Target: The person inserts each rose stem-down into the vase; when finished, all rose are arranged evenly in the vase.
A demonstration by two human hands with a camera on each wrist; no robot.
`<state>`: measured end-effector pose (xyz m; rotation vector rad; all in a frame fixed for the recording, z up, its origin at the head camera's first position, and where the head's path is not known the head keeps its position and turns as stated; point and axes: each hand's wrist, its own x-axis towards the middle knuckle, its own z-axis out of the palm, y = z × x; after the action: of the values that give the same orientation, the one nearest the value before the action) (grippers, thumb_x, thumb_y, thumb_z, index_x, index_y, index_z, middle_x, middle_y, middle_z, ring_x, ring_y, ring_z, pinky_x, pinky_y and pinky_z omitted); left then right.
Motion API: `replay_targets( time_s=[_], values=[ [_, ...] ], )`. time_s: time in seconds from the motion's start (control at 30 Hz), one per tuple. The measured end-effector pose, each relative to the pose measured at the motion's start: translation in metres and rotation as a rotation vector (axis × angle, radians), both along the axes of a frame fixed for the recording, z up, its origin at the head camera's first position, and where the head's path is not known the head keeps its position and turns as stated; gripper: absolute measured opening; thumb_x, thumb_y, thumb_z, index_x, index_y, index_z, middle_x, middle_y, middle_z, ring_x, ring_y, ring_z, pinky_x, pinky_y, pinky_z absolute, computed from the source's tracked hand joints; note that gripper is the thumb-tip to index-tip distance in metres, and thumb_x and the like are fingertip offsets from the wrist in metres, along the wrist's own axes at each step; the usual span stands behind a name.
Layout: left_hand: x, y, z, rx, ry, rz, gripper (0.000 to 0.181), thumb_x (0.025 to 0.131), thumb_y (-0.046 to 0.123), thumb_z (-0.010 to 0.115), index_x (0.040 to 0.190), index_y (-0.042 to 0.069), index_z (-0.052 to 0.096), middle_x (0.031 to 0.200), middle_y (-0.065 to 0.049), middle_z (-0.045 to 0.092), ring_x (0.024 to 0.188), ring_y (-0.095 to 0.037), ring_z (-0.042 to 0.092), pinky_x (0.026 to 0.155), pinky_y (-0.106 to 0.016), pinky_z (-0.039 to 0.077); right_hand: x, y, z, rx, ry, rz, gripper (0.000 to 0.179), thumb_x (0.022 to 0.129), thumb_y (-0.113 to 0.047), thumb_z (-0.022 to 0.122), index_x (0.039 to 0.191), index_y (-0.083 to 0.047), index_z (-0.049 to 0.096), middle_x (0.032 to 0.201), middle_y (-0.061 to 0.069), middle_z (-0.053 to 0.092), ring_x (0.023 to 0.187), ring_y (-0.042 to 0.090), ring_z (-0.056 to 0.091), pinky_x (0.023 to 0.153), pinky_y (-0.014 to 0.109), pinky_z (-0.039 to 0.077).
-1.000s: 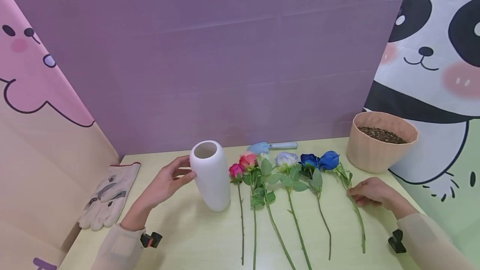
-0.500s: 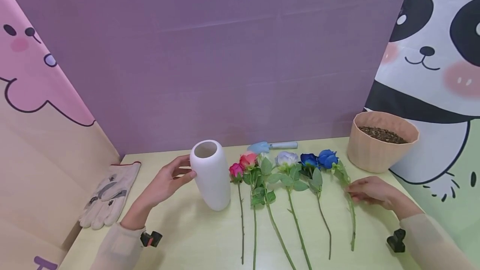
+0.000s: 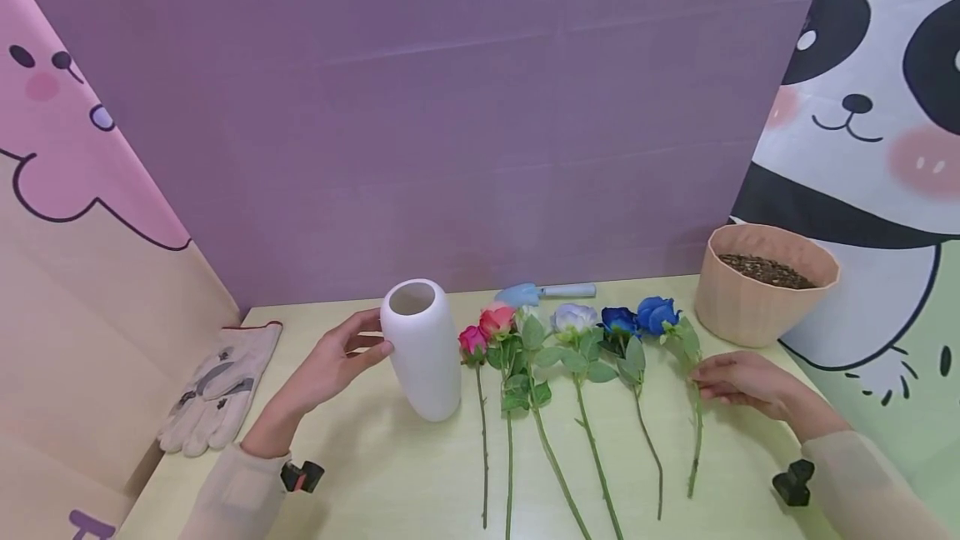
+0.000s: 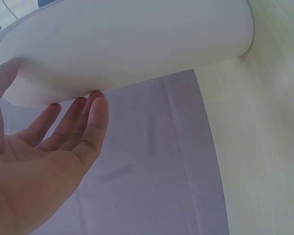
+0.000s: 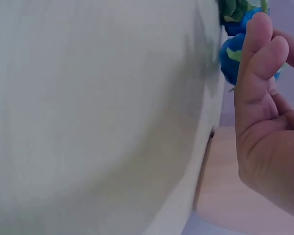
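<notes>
A white vase [image 3: 426,365] stands upright on the table, and my left hand [image 3: 326,369] holds its left side near the top. In the left wrist view the thumb and fingertips [image 4: 97,105] touch the vase's wall. At the right, my right hand [image 3: 750,387] pinches the green stem of a bright blue rose [image 3: 657,315]. That rose lies at the right end of a row of flowers. Beside it lies a darker blue rose [image 3: 619,322]. In the right wrist view the pinched stem is mostly hidden behind the hand.
A pale lilac rose [image 3: 573,317], a coral rose [image 3: 496,322] and a magenta rose [image 3: 472,342] lie with stems toward me. Behind them rests a light blue trowel [image 3: 543,293]. A peach pot [image 3: 750,307] of soil stands back right; work gloves [image 3: 219,390] lie left.
My right hand has shifted the bright blue rose slightly; its stem end has swung left, toward the other stems. My left hand and the vase stay put.
</notes>
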<state>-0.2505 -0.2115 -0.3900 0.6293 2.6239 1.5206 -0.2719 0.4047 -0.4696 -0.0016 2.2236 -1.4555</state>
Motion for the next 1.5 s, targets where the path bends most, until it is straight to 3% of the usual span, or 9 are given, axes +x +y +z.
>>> replay_targets(
  time_s=[0.2,0.43,0.77,0.97,1.2,1.5],
  values=[
    [0.0,0.0,0.0,0.001,0.001,-0.001,0.056,0.095,0.034,0.068,0.146,0.025,0.046,0.142,-0.01,0.054,0.127,-0.035,0.059,0.1,-0.047,0.055,0.0,-0.005,0.012,-0.054,0.048,0.008,0.033,0.101,-0.021,0.059,0.122,0.004,0.061,0.097,-0.004,0.072,0.086,0.008,0.07,0.075,0.026,0.059],
    [0.001,0.001,0.0,0.007,-0.002,0.001,0.057,0.095,0.034,0.069,0.146,0.023,0.045,0.143,-0.011,0.053,0.127,-0.037,0.058,0.1,-0.048,0.055,0.0,-0.01,0.026,-0.16,0.085,0.001,0.013,0.104,-0.021,0.055,0.109,-0.018,0.066,0.097,-0.009,0.072,0.088,0.005,0.071,0.076,0.022,0.06],
    [-0.001,0.001,-0.001,0.006,0.006,-0.004,0.057,0.096,0.034,0.068,0.146,0.024,0.045,0.143,-0.011,0.054,0.127,-0.036,0.059,0.1,-0.048,0.055,-0.002,-0.026,0.04,-0.247,0.125,-0.026,0.016,0.105,-0.02,0.053,0.106,-0.026,0.067,0.102,-0.012,0.072,0.092,0.004,0.07,0.079,0.019,0.058],
    [-0.002,0.0,-0.003,0.003,0.013,-0.002,0.057,0.095,0.034,0.068,0.146,0.025,0.045,0.141,-0.01,0.055,0.127,-0.037,0.058,0.099,-0.047,0.055,-0.001,-0.041,0.047,-0.381,0.141,-0.027,0.018,0.104,-0.013,0.053,0.109,-0.024,0.067,0.102,-0.01,0.073,0.09,0.006,0.07,0.076,0.018,0.058],
    [-0.001,0.0,-0.002,0.007,0.008,-0.004,0.057,0.095,0.034,0.068,0.146,0.025,0.045,0.142,-0.011,0.054,0.127,-0.035,0.059,0.1,-0.047,0.055,-0.003,-0.061,0.054,-0.421,0.178,-0.018,0.019,0.103,-0.011,0.053,0.113,-0.021,0.066,0.104,-0.013,0.072,0.092,0.003,0.069,0.076,0.016,0.057],
    [-0.001,0.0,-0.001,0.007,0.003,-0.006,0.058,0.095,0.034,0.068,0.147,0.024,0.045,0.141,-0.011,0.054,0.127,-0.037,0.058,0.1,-0.047,0.055,-0.007,-0.078,0.06,-0.557,0.181,0.004,0.022,0.104,-0.008,0.052,0.111,-0.019,0.07,0.103,-0.009,0.073,0.09,0.004,0.071,0.076,0.016,0.058]
  ],
)
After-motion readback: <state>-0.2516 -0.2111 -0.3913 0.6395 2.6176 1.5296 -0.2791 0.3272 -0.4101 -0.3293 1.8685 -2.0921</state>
